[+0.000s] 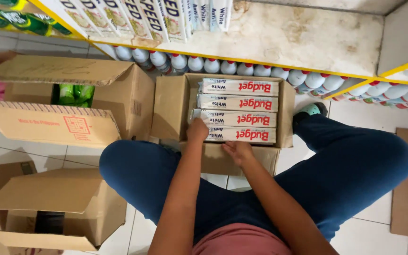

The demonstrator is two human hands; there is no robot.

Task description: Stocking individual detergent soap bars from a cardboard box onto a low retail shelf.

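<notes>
A seated person's left hand point(197, 131) curled its grip on the nearest bar point(240, 135) in the carton point(170, 111); bars lay crosswise, left to right. The right hand point(237, 152), fingers loosely spread, rested on the carton's front flap.

Left hand's point(197, 130) fingers inside carton point(171, 106)

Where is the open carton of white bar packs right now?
The open carton sits on the tiled floor at centre frame, below the bottle shelf, with both hands at its near edge.
</notes>
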